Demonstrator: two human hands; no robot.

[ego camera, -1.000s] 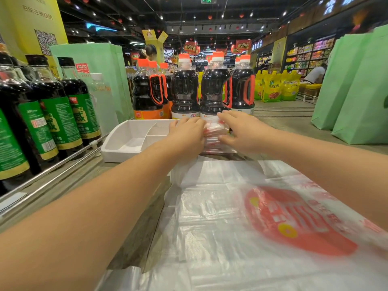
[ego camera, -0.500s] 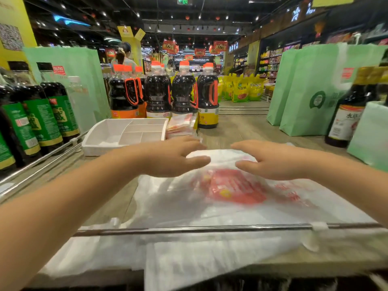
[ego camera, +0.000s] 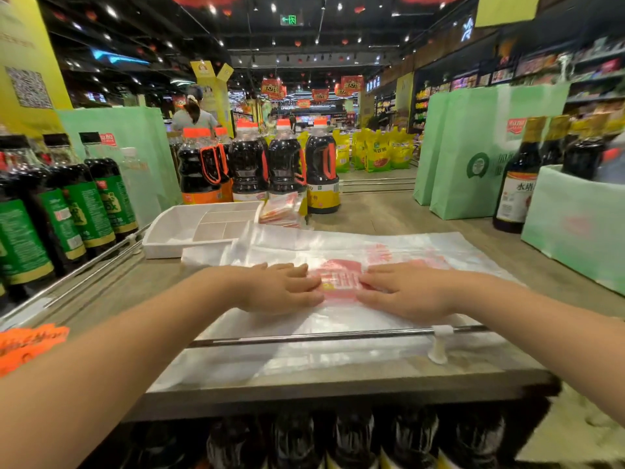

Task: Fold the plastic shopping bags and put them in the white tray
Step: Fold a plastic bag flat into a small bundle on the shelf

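Note:
A translucent white plastic shopping bag [ego camera: 399, 247] with a red print lies flat on the shelf top, its near edge draped over the metal rail. My left hand [ego camera: 277, 287] and my right hand [ego camera: 406, 291] press flat on it, fingertips facing each other across the red print. A white tray [ego camera: 179, 233] with dividers sits at the back left, touching the bag's far corner. A folded bag [ego camera: 282, 209] with red print leans against the bottles just right of the tray.
Dark sauce bottles [ego camera: 267, 167] stand behind the tray, more bottles [ego camera: 81, 204] line the left side behind a rail. Green paper bags [ego camera: 473, 154] and bottles [ego camera: 517, 184] stand at the right. A metal rail [ego camera: 338, 335] runs along the front edge.
Both hands left the folded bag by the tray, drew back toward me and came down flat on the spread bag; their fingertips have moved closer together over the red print.

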